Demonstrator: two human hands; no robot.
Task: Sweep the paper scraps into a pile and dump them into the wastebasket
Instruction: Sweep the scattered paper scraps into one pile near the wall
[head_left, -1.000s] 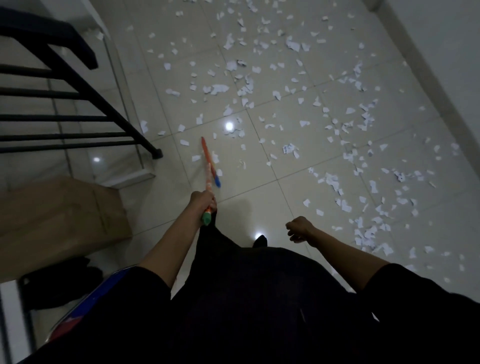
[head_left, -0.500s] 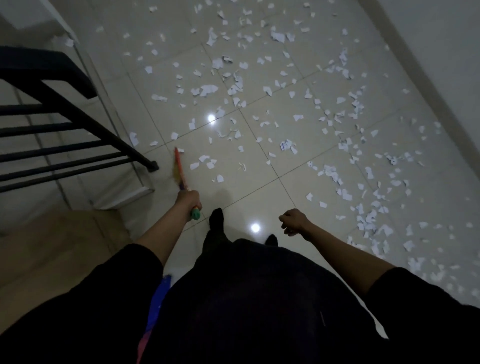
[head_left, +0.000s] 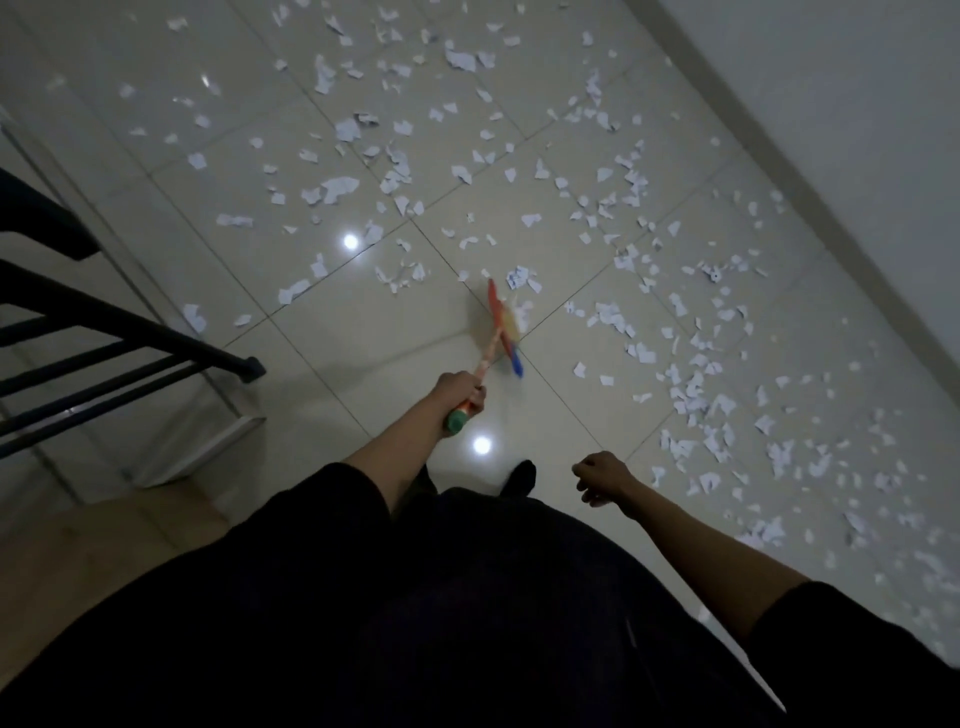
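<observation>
White paper scraps (head_left: 691, 395) lie scattered over the pale tiled floor, thickest toward the right and the far end. My left hand (head_left: 460, 388) grips the handle of a broom (head_left: 501, 327) with an orange and blue head and a green end cap. The broom head is low over the floor in the middle, blurred, beside a few scraps. My right hand (head_left: 597, 470) hangs in front of me with fingers loosely curled and holds nothing. No wastebasket is in view.
A black stair railing (head_left: 130, 332) stands at the left, with a wooden step (head_left: 88, 545) below it. A white wall (head_left: 841, 119) with a skirting runs along the right. My feet (head_left: 522, 475) show on the tiles in front of me.
The broom head has swung from the left near the railing post to the right, toward the middle scraps. The view has shifted left and down. My right hand has loosened slightly.
</observation>
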